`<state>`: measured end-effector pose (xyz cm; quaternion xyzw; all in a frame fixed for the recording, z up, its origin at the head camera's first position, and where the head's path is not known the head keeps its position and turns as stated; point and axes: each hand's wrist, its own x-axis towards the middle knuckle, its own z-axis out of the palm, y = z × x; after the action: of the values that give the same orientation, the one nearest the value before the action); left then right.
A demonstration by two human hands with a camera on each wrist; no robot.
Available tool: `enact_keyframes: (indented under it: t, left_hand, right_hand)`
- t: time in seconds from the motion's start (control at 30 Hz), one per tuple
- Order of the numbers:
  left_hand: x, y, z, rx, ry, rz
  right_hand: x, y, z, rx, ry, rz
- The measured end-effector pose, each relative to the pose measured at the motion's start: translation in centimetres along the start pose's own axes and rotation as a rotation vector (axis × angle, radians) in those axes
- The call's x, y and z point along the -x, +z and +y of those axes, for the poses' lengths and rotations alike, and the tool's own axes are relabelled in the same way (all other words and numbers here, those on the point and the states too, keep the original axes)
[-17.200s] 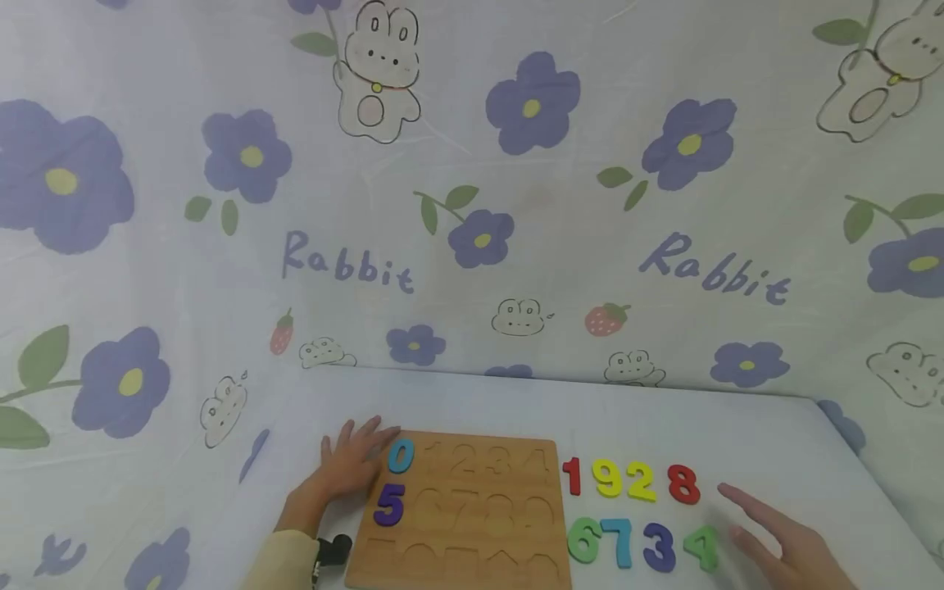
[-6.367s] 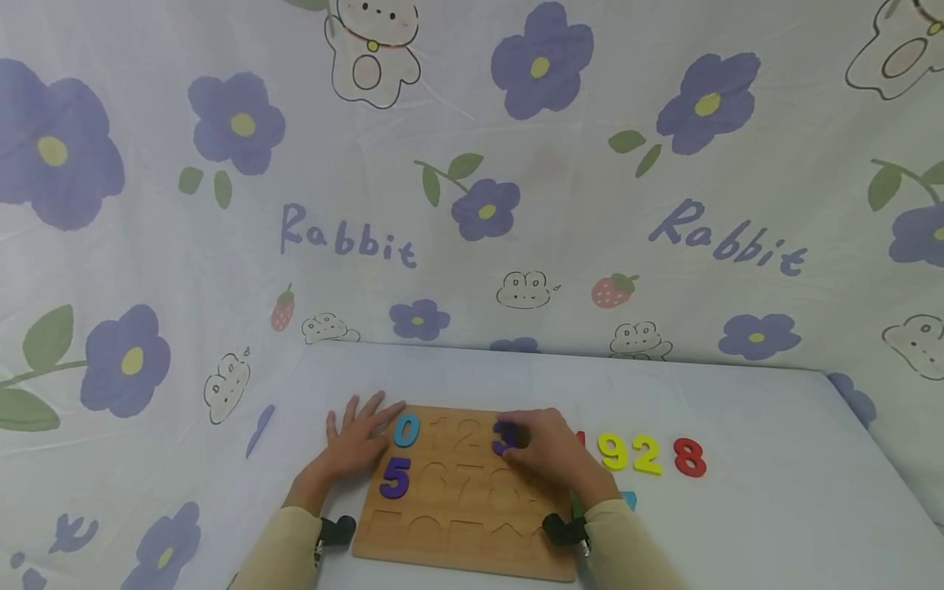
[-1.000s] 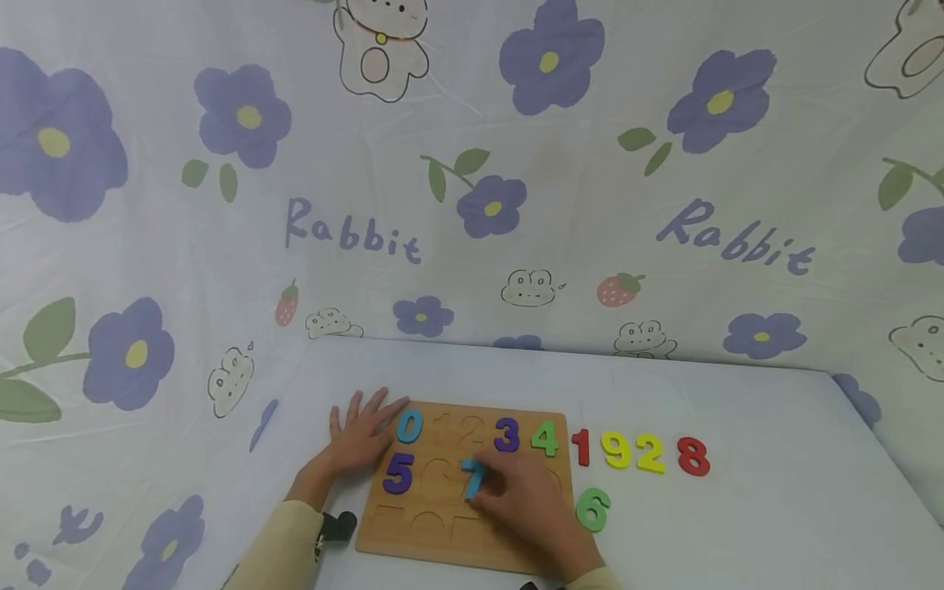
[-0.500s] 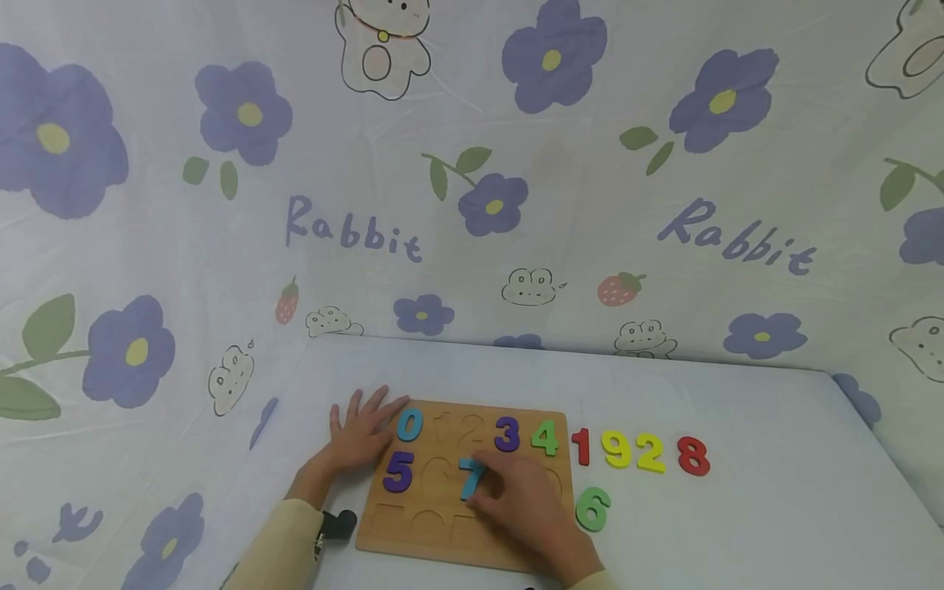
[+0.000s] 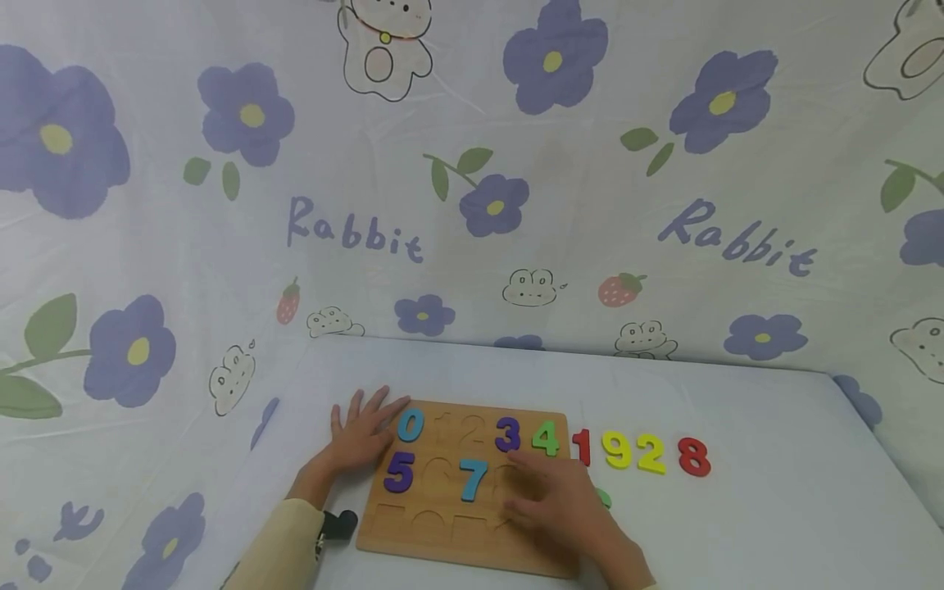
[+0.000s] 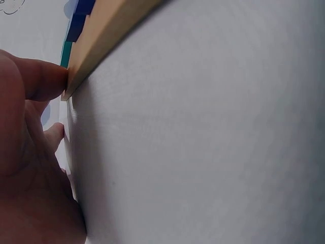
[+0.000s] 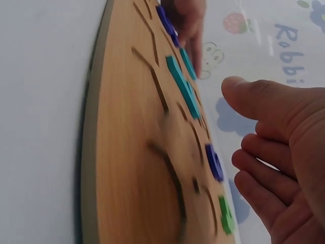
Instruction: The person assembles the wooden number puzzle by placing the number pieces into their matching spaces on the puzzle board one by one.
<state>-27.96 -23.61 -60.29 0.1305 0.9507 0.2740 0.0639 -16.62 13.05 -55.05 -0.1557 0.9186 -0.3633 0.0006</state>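
Observation:
A wooden number puzzle board [image 5: 413, 537] lies on the white table, with shallow number-shaped recesses. My left hand [image 5: 359, 438] rests at its upper left corner, fingers spread and thumb against the edge, as the left wrist view shows. The blue 7 [image 5: 473, 480] sits in the middle row. Just right of it, over the board, is my right hand [image 5: 556, 500], thumb and fingers apart with nothing between them. A blue 0 [image 5: 410, 425], purple 3 [image 5: 507, 434] and green 4 [image 5: 545, 438] are in the top row, a purple 5 [image 5: 399, 473] below the 0.
Right of the board lie a red 1 [image 5: 582, 447], yellow 9 [image 5: 616, 449], yellow 2 [image 5: 651, 454] and red 8 [image 5: 694, 456] in a line. A green 6 [image 5: 605, 496] is mostly hidden behind my right hand. A patterned cloth [image 5: 472, 328] hangs behind the table.
The 3, the 4 and then the 7 came from the right onto the board. My right hand has just let go of the 7 and drawn right; my left hand stays put.

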Motion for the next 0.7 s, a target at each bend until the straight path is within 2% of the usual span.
enact_keyframes:
  t: [0.17,0.5,0.7]
  left_hand:
    - [0.2,-0.3,0.5,-0.008,-0.004,-0.002]
    - [0.8,-1.1,1.9,0.011,-0.021,-0.014]
    - [0.8,-0.8,1.5,0.000,-0.021,-0.007]
  right_hand:
    - [1.4,-1.8,0.8,0.024,-0.002,0.044]
    - [4.1,-4.7,3.0,0.102,0.102,0.048]
    - [5.6,-5.7,4.3,0.125,0.166,0.041]
